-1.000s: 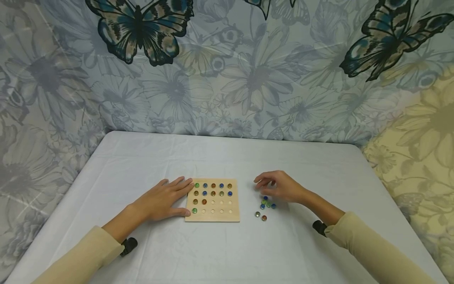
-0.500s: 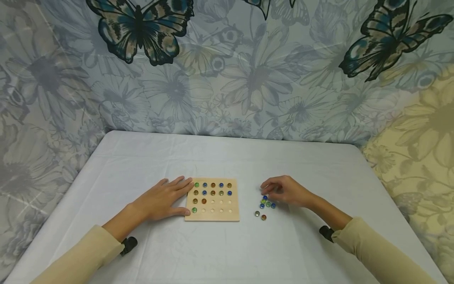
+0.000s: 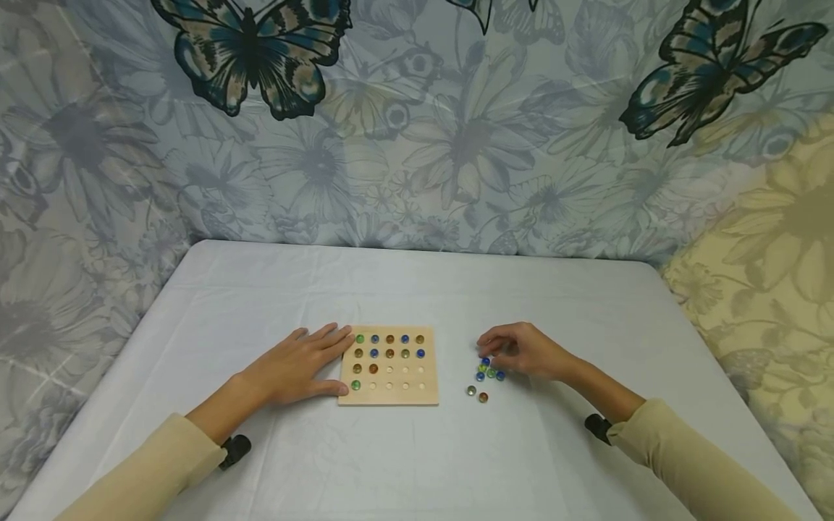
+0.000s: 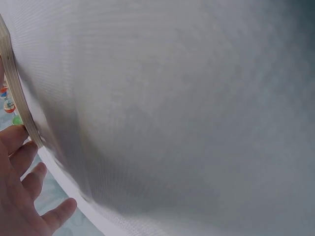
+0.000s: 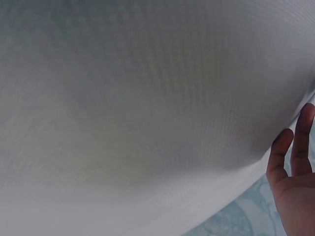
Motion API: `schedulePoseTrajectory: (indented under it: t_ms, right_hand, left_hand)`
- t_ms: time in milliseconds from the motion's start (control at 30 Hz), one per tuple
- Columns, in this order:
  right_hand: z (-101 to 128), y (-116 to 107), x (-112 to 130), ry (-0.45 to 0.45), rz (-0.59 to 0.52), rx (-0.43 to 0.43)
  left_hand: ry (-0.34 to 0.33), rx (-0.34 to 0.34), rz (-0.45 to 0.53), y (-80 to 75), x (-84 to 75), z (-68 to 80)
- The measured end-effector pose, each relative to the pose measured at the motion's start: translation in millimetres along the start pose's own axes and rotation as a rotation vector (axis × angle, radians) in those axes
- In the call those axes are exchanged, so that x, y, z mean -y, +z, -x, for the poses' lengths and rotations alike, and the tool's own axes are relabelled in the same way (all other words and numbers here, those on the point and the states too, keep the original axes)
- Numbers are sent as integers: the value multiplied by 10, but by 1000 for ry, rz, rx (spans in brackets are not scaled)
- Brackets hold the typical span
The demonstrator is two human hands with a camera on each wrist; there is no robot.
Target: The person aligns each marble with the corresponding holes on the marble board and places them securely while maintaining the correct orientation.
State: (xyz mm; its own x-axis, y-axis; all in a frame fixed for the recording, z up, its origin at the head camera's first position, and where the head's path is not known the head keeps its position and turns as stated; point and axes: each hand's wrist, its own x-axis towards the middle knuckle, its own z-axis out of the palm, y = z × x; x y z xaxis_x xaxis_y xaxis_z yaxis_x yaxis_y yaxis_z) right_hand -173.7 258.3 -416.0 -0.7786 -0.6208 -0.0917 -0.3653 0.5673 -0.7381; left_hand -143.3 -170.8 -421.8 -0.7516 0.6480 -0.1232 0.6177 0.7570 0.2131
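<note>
Marbles (image 3: 486, 376), seven loose, are lying right of the wooden board (image 3: 389, 365) holding thirteen. The right hand (image 3: 521, 351) is pinching one blue marble; the left hand (image 3: 296, 365), flat, is steadying the board.

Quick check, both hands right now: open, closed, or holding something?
Left hand: open, flat on the table, fingers against the wooden board.
Right hand: fingers curled over the loose marbles; whether it pinches one cannot be told.

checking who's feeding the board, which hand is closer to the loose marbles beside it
Right. The right hand hovers over the loose marbles, fingertips at the pile. The left hand rests flat against the far edge of the wooden board.
</note>
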Motion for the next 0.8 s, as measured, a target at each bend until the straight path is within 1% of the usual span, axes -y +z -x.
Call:
schedulePoseTrajectory:
  t_ms: [233,567,800]
  right_hand:
    - [-23,8,-18,0,-9,7]
    - [-34,15,0,-1,-25,4]
    - [-33,8,14,2,-16,-1]
  left_hand:
    - [8,-7,4,-14,-1,15]
    - [4,0,4,-18,-5,16]
    - [9,-5,1,-23,-3,7]
